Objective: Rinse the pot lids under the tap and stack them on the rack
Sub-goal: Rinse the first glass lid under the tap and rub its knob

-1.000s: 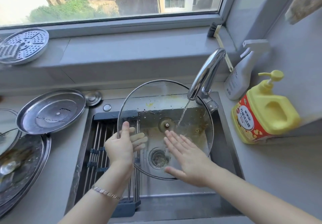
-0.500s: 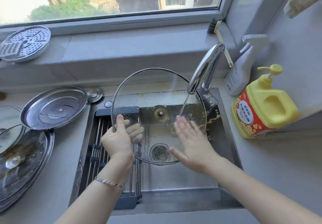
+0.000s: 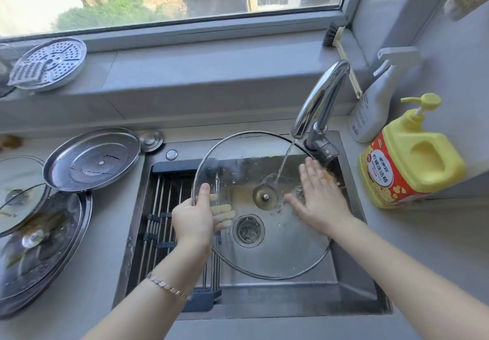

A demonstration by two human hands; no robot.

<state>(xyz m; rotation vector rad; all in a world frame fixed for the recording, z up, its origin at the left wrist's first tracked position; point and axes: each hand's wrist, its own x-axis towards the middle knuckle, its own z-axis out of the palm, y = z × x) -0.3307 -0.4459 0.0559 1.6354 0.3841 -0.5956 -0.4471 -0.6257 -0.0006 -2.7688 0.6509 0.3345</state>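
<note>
Water point(image 3: 284, 163) is running from the tap point(image 3: 318, 101) onto a glass lid point(image 3: 264, 249) that a person is holding tilted over the sink point(image 3: 354, 286). The stream is landing just above the lid's central knob point(image 3: 265, 197). The left hand point(image 3: 195, 223) is gripping the lid's rim on the side away from the tap, thumb lying on the near face and fingers point(image 3: 225, 214) showing through the glass behind it, pinching the edge. A bracelet point(image 3: 166, 285) is circling that wrist. The right hand point(image 3: 321, 202) is lying flat against the lid below the tap, fingers straight and slightly spread, blurred. The drain point(image 3: 248, 231) is showing through the glass. A rack point(image 3: 158, 207) of steel rods is spanning the part of the sink farthest from the tap. On the counter point(image 3: 105, 247) beyond the rack, more lids are waiting: a steel lid point(image 3: 92, 160) upside down and a soiled lid point(image 3: 39, 247) nearer the camera. A spray bottle point(image 3: 375, 107) and a yellow soap jug point(image 3: 412, 160) are standing just beyond the tap, opposite the rack. A perforated steamer plate point(image 3: 50, 63) is sitting on the windowsill point(image 3: 211, 67), far from the tap.
</note>
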